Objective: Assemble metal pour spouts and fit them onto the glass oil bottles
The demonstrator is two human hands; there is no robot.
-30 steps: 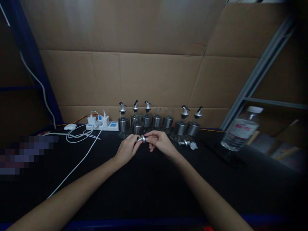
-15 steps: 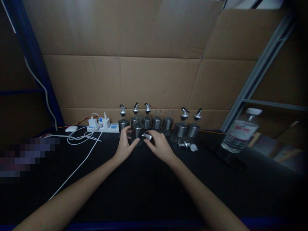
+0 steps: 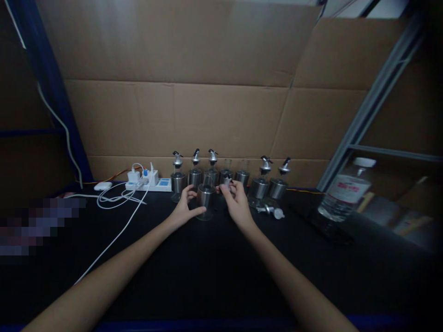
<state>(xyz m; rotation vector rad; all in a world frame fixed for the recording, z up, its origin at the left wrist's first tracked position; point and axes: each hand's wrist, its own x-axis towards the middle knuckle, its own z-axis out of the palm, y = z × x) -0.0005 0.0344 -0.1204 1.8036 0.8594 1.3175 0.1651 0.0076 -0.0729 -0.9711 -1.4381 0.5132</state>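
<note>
Head view | left hand [image 3: 183, 210] grips bottle [image 3: 205, 199] | right hand [image 3: 236, 203] likely pinching spout [image 3: 227, 182]

A pixelated patch [image 3: 32, 226] hides the table's left side; both forearms run off the bottom edge

A makeshift packing workbench: black tabletop [image 3: 214, 272] walled by brown cardboard sheets [image 3: 180, 83], a grey metal rack upright [image 3: 374, 97] (shelving) alongside.
</note>
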